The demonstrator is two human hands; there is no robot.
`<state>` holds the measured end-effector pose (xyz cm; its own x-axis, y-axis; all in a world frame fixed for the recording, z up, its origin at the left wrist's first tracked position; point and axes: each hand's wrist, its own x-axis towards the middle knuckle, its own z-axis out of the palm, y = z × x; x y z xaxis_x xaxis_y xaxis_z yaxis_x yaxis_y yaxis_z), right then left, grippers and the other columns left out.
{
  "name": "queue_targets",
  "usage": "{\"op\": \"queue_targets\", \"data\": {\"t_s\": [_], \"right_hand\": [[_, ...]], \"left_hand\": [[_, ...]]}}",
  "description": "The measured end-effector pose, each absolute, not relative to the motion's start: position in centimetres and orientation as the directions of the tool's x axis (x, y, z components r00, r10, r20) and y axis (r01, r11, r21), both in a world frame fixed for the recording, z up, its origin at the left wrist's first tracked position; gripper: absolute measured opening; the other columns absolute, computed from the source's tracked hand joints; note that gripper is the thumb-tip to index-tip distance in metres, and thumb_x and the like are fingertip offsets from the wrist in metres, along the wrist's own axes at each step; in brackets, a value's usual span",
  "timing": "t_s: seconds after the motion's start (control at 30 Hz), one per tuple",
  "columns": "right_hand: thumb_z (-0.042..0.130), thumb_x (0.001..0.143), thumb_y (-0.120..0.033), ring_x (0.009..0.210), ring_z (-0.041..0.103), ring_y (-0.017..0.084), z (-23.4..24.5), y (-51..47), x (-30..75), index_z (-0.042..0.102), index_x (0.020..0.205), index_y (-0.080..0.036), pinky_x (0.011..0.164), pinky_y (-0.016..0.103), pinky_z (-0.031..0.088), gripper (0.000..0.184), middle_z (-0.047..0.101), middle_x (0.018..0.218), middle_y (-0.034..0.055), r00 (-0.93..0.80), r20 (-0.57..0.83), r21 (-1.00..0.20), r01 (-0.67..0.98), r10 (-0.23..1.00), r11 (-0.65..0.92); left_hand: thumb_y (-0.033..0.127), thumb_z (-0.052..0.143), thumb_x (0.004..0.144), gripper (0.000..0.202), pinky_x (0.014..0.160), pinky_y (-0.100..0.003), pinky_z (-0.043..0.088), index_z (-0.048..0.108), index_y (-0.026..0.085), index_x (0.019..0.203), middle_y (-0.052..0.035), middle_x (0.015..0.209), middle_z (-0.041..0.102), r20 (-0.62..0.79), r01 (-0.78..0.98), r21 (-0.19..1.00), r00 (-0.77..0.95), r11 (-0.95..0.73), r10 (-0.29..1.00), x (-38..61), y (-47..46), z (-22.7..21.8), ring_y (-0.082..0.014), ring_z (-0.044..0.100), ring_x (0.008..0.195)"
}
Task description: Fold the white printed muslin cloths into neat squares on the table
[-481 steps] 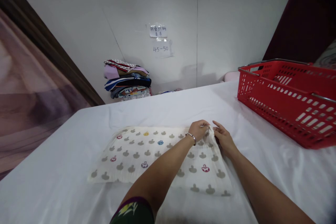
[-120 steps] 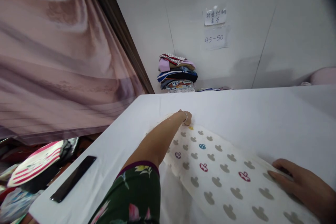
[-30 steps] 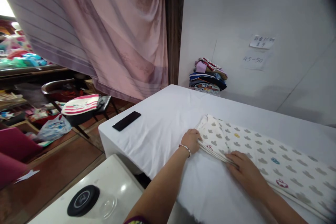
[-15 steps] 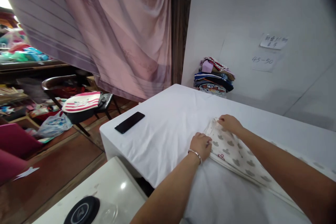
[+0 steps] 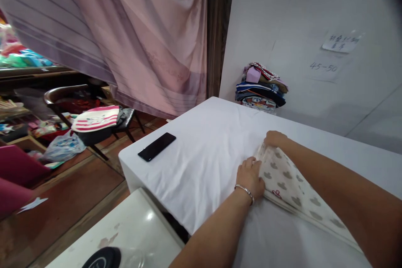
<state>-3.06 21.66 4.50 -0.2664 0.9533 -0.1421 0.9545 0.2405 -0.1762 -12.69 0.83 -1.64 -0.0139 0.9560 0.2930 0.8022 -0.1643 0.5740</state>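
A folded white cloth (image 5: 295,192) with grey prints and a small red heart-like mark lies on the white-covered table (image 5: 201,150), stretching toward the lower right. My left hand (image 5: 250,178), with a silver bracelet at its wrist, is at the cloth's near left edge, its curled fingers gripping the fabric. At the far left corner, my right hand (image 5: 275,139) is closed on the same cloth, and the fingertips are hidden behind the hand. The right forearm covers part of the cloth's far side.
A black phone (image 5: 157,147) lies on the table's left part. Folded clothes (image 5: 262,88) are stacked at the back by the white wall. In front stands a white surface (image 5: 125,226) with a round black object (image 5: 103,258). A chair (image 5: 94,127) holding fabric stands left, beyond a pink curtain (image 5: 150,42).
Both hands and the cloth's left end sit slightly farther right in view. My right hand has turned, hiding its fingertips. The view itself has shifted a little.
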Motion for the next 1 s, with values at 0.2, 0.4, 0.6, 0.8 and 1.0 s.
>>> {"op": "queue_targets", "data": {"t_s": [0.2,0.4,0.6,0.8,1.0], "right_hand": [[0.050,0.087,-0.036,0.083,0.058,0.015,5.1,21.7,-3.0,0.057,0.103,-0.014,0.072,0.033,0.050,0.028,0.060,0.100,0.0051,-0.238,-0.267,-0.422,0.900,0.934,0.109],[0.052,0.085,-0.025,0.067,0.062,0.013,4.8,19.4,-1.1,0.053,0.105,-0.009,0.060,0.028,0.052,0.025,0.064,0.083,0.0078,-0.225,-0.314,-0.651,0.758,0.922,-0.037],[0.052,0.078,-0.015,0.061,0.061,0.012,4.0,18.3,1.3,0.053,0.101,-0.009,0.058,0.025,0.051,0.024,0.066,0.079,0.0103,-0.201,-0.194,-0.734,0.679,0.960,-0.006],[0.051,0.076,-0.030,0.063,0.056,0.014,2.8,16.5,1.1,0.062,0.081,-0.015,0.059,0.024,0.043,0.019,0.064,0.069,0.0039,-0.275,-0.070,-0.564,0.804,0.959,0.189],[0.047,0.076,-0.047,0.070,0.057,0.018,3.7,16.8,-0.2,0.060,0.105,-0.017,0.062,0.027,0.039,0.043,0.065,0.083,0.0064,-0.315,-0.050,-0.353,0.893,0.948,0.278]], "left_hand": [[0.024,0.056,0.064,0.052,0.097,-0.042,0.036,0.050,0.018,0.116,-0.0091,0.128,0.044,0.199,0.771,0.634,-0.084,-0.063,0.976,-12.4,1.1,-2.1,-0.0270,0.039,0.117],[0.019,0.055,0.059,0.035,0.094,-0.038,0.040,0.061,0.020,0.094,-0.0055,0.120,0.050,0.190,0.724,0.685,-0.067,-0.083,0.979,-12.5,1.4,-2.1,-0.0228,0.046,0.110],[0.019,0.057,0.058,0.023,0.092,-0.037,0.041,0.063,0.020,0.080,-0.0037,0.115,0.052,0.178,0.716,0.694,-0.074,-0.072,0.981,-12.6,1.5,-1.8,-0.0218,0.049,0.105],[0.042,0.059,0.071,0.022,0.094,-0.042,0.039,0.063,0.021,0.073,-0.0036,0.116,0.053,0.264,0.729,0.672,-0.068,-0.132,0.962,-12.5,1.3,-1.7,-0.0246,0.043,0.113],[0.031,0.060,0.074,0.012,0.097,-0.043,0.035,0.063,0.021,0.080,-0.0029,0.124,0.049,0.434,0.783,0.521,0.099,-0.339,0.896,-12.5,0.8,-1.2,-0.0249,0.030,0.125]]}}
